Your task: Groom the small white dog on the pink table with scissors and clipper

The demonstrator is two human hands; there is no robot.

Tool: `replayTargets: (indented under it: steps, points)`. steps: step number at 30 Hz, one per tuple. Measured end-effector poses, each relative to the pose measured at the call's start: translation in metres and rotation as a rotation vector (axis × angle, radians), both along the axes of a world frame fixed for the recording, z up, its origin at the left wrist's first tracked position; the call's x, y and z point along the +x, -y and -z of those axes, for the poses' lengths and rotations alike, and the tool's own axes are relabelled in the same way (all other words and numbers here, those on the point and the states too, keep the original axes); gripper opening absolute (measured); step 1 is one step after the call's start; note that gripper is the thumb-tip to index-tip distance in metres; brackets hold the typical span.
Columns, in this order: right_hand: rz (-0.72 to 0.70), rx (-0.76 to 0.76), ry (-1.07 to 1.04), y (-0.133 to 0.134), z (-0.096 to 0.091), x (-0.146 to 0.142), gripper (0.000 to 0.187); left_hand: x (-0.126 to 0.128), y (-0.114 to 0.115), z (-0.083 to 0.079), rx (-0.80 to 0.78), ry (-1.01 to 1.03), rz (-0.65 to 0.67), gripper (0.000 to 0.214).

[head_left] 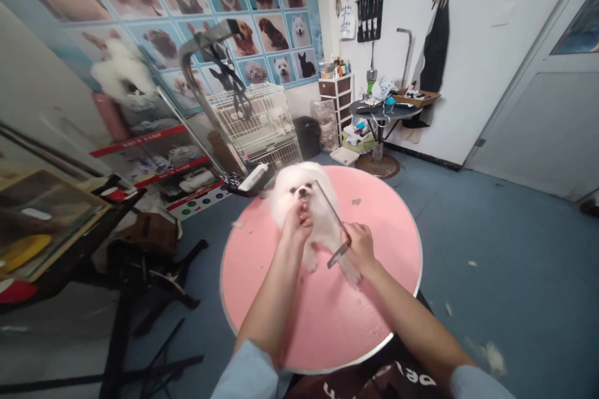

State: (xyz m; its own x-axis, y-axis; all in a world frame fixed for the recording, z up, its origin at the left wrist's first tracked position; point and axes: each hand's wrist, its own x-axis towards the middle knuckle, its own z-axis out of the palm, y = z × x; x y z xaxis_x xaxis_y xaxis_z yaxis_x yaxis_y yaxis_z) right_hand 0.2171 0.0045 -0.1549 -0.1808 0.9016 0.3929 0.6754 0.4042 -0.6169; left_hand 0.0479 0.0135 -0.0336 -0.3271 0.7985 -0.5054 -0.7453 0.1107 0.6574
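A fluffy white dog (322, 224) sits on a round pink table (262, 324), facing me. My left hand (298, 222) is closed at the dog's chin, its fingers curled on the fur just under the muzzle. A long metal comb (329, 202) slants up beside the dog's cheek, held in my right hand (359, 243). Its teeth reach close to the fur by the face. From the same hand a second shiny metal piece (339, 255) points down and left; I cannot make out its kind. The dog's front paws rest on the tabletop.
Left of the table stands a black grooming arm (187, 68), with a white bottle (255, 176) near its lower end. A wire cage (262, 118) stands behind. At the back, a dark round table (388, 111) bears clutter. Hair tufts (493, 358) lie on the blue floor.
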Motion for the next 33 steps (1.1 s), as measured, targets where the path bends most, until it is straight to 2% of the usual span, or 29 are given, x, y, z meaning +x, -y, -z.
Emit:
replayTargets:
  steps: [2, 4, 7, 9, 11, 13, 14, 16, 18, 19, 21, 23, 24, 26, 28, 31, 33]
  points:
    - [0.003, -0.042, 0.003, -0.006, 0.0, 0.014, 0.026, -0.009, 0.004, -0.002, 0.006, -0.221, -0.022, 0.01]
    - [0.015, -0.034, 0.019, -0.021, -0.007, 0.032, 0.024, -0.02, 0.008, -0.003, 0.001, -0.541, -0.035, 0.014]
    - [-0.147, 0.101, 0.155, -0.053, -0.038, 0.047, 0.022, -0.036, 0.013, -0.008, 0.002, -0.977, -0.002, 0.024]
    - [-0.27, 0.159, 0.296, -0.075, -0.067, 0.046, 0.021, -0.046, 0.014, -0.011, 0.004, -1.127, 0.025, 0.028]
    - [-0.37, 0.166, 0.416, -0.09, -0.093, 0.042, 0.021, -0.056, 0.012, -0.014, -0.019, -1.191, 0.054, 0.029]
    - [-0.475, 0.09, 0.417, -0.092, -0.105, 0.045, 0.02, -0.065, 0.01, -0.014, -0.042, -1.26, 0.095, 0.027]
    - [-0.517, 0.017, 0.355, -0.088, -0.103, 0.049, 0.019, -0.069, 0.009, -0.013, -0.051, -1.32, 0.116, 0.025]
    - [-0.541, -0.158, 0.155, -0.066, -0.087, 0.059, 0.016, -0.072, 0.007, -0.01, -0.081, -1.497, 0.141, 0.02]
    - [-0.473, -0.26, 0.016, -0.029, -0.056, 0.061, 0.018, -0.068, 0.003, -0.005, -0.155, -1.685, 0.154, 0.02]
    - [-0.358, -0.364, -0.184, -0.008, -0.039, 0.056, 0.016, -0.064, 0.0, -0.003, -0.196, -1.761, 0.154, 0.022]
    - [-0.177, -0.56, -0.555, 0.035, -0.008, 0.031, 0.013, -0.053, -0.006, 0.0, -0.245, -1.875, 0.154, 0.023]
    - [-0.08, -0.762, -0.895, 0.068, 0.011, -0.011, 0.026, -0.042, -0.012, 0.001, -0.239, -1.96, 0.154, 0.022]
    - [-0.056, -0.864, -1.051, 0.077, 0.014, -0.036, 0.032, -0.038, -0.015, 0.0, -0.223, -1.995, 0.155, 0.023]
    - [-0.013, -0.973, -1.293, 0.08, 0.008, -0.085, 0.036, -0.033, -0.02, -0.005, -0.185, -2.054, 0.165, 0.023]
    - [0.023, -1.015, -1.377, 0.066, -0.007, -0.123, 0.036, -0.033, -0.024, -0.013, -0.153, -2.106, 0.171, 0.024]
    - [0.068, -0.939, -1.381, 0.052, -0.023, -0.151, 0.032, -0.037, -0.033, -0.028, -0.124, -2.176, 0.185, 0.025]
    - [0.087, -0.909, -1.384, 0.067, -0.017, -0.152, 0.031, -0.041, -0.042, -0.038, -0.114, -2.217, 0.193, 0.025]
